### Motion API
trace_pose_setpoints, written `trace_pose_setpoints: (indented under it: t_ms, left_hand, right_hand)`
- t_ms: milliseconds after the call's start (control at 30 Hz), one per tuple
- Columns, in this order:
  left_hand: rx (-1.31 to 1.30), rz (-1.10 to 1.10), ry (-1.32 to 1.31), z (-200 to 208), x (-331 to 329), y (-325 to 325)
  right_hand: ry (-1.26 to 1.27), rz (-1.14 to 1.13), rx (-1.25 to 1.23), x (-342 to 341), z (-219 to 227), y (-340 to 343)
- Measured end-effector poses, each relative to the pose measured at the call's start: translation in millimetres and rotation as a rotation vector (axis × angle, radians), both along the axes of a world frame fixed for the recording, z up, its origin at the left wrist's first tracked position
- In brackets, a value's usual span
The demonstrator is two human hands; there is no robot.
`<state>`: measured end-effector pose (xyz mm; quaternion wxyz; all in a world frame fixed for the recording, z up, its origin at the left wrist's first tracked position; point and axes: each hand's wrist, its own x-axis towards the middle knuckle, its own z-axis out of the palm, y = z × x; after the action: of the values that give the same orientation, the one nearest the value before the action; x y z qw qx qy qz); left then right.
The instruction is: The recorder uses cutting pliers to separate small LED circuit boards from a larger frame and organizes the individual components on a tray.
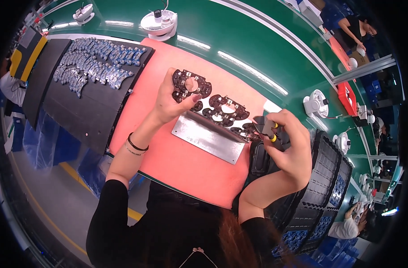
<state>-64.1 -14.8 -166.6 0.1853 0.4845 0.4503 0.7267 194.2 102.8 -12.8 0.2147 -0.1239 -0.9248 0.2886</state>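
My left hand (pixel 170 102) grips a dark panel of joined circuit boards (pixel 215 106) by its left end, thumb across the top. The panel rests tilted on a flat silver metal plate (pixel 208 136) lying on a pink mat (pixel 168 156). My right hand (pixel 289 145) holds small cutters with black and yellow handles (pixel 267 128), their tip touching the panel's right end.
A black tray (pixel 90 96) at the left carries several blue-grey separated boards (pixel 99 62). Stacked black trays (pixel 322 183) with blue parts stand at the right. White round devices (pixel 159 22) sit on the green conveyor (pixel 239 40). Other people work at the far right.
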Motion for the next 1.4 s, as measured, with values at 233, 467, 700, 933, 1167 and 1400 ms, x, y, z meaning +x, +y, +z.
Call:
trace_pose_setpoints:
  t_ms: [233,467,700,933,1167,1400]
  left_hand:
    - [-0.143,-0.013,0.010,-9.0,-11.1,-2.6]
    - [-0.262,-0.091,0.031,-1.1,-19.0,-4.4]
    - [0.114,0.255,0.927,67.5,3.2,19.8]
    - [-0.089,0.199,1.300,109.9,61.2,57.9]
    - [-0.049,0.199,1.275,98.6,70.5,65.0]
    - [-0.013,0.233,1.296,92.1,59.4,74.0]
  right_hand:
    - [-0.037,0.020,0.017,-6.3,-0.7,0.4]
    - [-0.091,-0.035,-0.069,-6.7,-3.9,2.7]
    - [0.045,-0.197,0.128,25.2,2.1,29.6]
    - [0.359,-0.303,0.201,25.7,26.4,21.6]
    - [0.481,-0.338,0.104,29.3,16.9,13.4]
    - [0.550,-0.405,0.051,17.6,-3.4,24.4]
